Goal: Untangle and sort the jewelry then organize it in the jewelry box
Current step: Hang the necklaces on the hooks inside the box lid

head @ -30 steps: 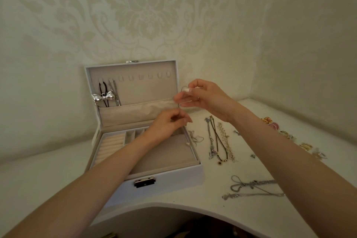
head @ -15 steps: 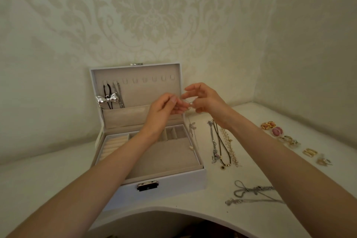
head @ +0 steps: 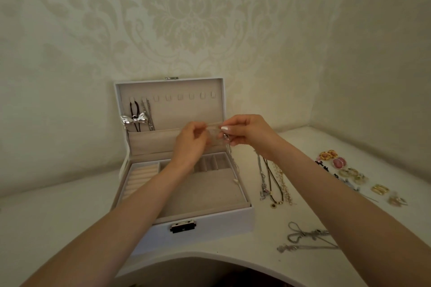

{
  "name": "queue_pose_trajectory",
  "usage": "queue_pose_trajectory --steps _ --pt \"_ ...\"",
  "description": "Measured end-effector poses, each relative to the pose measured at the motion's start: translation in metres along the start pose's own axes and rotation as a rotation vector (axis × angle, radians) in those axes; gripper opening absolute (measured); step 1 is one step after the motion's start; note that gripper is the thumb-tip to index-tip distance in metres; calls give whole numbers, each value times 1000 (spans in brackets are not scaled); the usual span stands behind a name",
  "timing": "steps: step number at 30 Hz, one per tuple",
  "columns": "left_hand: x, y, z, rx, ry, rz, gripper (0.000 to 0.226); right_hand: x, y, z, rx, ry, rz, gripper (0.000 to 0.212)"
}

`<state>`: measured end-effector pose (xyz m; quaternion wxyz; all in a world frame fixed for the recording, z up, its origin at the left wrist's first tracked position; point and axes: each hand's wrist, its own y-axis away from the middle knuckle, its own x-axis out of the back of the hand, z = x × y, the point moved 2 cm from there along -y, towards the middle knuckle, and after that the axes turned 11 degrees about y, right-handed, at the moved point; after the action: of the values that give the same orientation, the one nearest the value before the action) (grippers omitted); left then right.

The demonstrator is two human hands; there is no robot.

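A white jewelry box (head: 210,223) stands open on the table, its lid upright with a row of hooks. Three necklaces hang at the lid's left, one with a silver bow (head: 134,120). My left hand (head: 191,142) and my right hand (head: 247,131) meet in front of the lid pocket. Both pinch a thin silver chain (head: 234,165) that dangles down over the box's right edge. More necklaces (head: 272,179) lie in a row on the table right of the box.
Earrings (head: 345,170) in gold, pink and clear lie along the right side of the white table. A tangled silver chain (head: 303,237) lies near the curved front edge under my right forearm. Patterned walls close the corner behind.
My left hand rose from the box tray to meet my right hand. Both now hold the chain a little higher in front of the lid.
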<state>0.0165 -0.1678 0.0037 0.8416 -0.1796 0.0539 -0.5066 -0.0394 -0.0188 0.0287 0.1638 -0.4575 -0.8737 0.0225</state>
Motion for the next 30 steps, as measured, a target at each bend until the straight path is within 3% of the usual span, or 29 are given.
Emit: queue_pose_trajectory --steps 4,12,22,30 --pt "-5 7 9 175 118 -192 23 -2 -2 -5 -19 -211 -17 11" --pt "0 9 16 201 444 -103 13 -8 -8 -6 -19 -413 -23 13" --pt "1 10 20 79 315 -165 16 -16 -10 -10 -11 -498 -12 12" --pt "7 10 21 -72 267 -96 9 -18 -10 -11 -14 -587 -8 14"
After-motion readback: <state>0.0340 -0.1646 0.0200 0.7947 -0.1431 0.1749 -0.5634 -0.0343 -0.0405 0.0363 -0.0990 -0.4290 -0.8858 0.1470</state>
